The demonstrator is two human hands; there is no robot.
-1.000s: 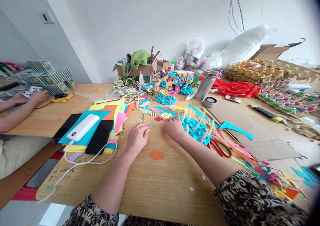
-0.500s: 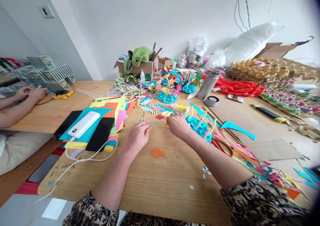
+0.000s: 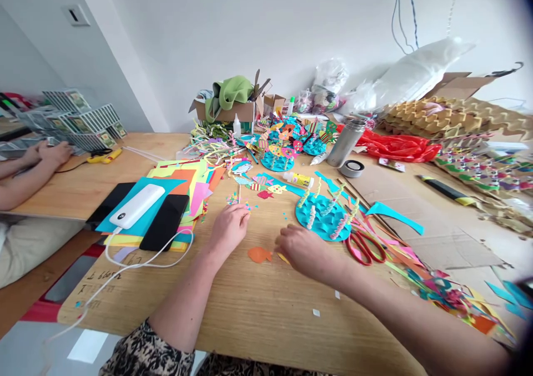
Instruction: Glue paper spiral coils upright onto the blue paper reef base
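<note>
My left hand is closed in a pinch, and a thin pale stick points up and away from its fingertips. Small bits of coloured paper confetti lie just beyond it. My right hand, fingers curled down, has a small yellow paper piece at its fingertips, mostly hidden by the hand. Beside that piece an orange paper fish lies flat on the wooden table. Farther back are patterned paper fish and a small red paper fish.
A blue bumpy disc with twisted stems stands right of centre, near red-handled scissors. Behind are a glue bottle, a tape roll and a metal flask. At left lie a phone, a power bank and another person's hands.
My right hand has drawn back toward me with the yellow paper piece, from near the red fish to beside the orange one. My left hand has hardly moved.
</note>
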